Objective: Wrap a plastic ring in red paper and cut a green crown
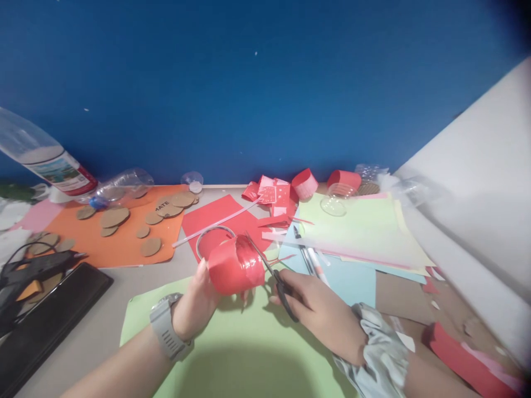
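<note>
My left hand (198,301), with a grey watch at the wrist, is closed around a red paper-covered cylinder (228,270) that has a shiny, clear rim on its right side. Black-handled scissors (282,293) are in my right hand (315,309), their blades pointing up and left along the cylinder's right edge. A thin clear ring (199,243) shows just behind the cylinder. Below both hands lies a light green sheet (249,365), and a red sheet (219,213) is behind them.
On the left are a bottle (62,171), cardboard discs (115,217) on an orange sheet (99,249), a black phone (58,326) and a glue gun (37,276). Red scraps (276,196), pens (305,251) and pale sheets (360,221) lie right. A blue wall (249,94) stands behind.
</note>
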The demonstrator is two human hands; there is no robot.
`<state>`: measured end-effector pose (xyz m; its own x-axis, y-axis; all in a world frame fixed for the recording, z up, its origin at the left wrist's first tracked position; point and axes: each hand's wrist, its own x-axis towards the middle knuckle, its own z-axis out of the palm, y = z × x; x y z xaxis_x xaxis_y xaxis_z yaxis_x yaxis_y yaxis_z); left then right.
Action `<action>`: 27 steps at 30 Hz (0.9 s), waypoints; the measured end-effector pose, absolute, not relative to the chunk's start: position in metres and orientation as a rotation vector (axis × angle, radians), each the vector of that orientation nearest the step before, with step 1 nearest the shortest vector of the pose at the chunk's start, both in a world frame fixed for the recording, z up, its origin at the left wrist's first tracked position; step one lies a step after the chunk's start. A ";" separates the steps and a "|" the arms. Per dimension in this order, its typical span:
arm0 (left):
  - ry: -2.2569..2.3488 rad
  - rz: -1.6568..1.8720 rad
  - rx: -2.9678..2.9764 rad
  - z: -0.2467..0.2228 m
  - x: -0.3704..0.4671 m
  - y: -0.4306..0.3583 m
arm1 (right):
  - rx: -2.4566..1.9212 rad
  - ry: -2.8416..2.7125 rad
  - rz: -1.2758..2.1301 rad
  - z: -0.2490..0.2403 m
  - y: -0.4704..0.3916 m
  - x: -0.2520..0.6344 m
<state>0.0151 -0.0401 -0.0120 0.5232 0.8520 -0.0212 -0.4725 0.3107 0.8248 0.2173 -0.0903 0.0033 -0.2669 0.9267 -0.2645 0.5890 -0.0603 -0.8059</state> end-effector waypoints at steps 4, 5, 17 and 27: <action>0.472 0.883 0.921 -0.014 0.013 -0.040 | -1.633 -1.862 1.226 0.004 -0.090 0.216; 0.478 0.887 0.900 -0.014 0.013 -0.040 | -1.647 -1.882 1.208 0.004 -0.090 0.216; 0.604 0.963 0.797 -0.012 0.014 -0.042 | -1.647 -1.927 1.168 0.003 -0.089 0.216; 0.548 0.954 0.753 -0.015 0.013 -0.041 | -1.620 -1.916 1.175 -0.004 -0.092 0.218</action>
<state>0.0126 -0.0410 -0.0149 0.4789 0.8732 -0.0903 -0.5179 0.3641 0.7741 0.2184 -0.0923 -0.0043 -0.2712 0.9350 -0.2284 0.6273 -0.0083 -0.7788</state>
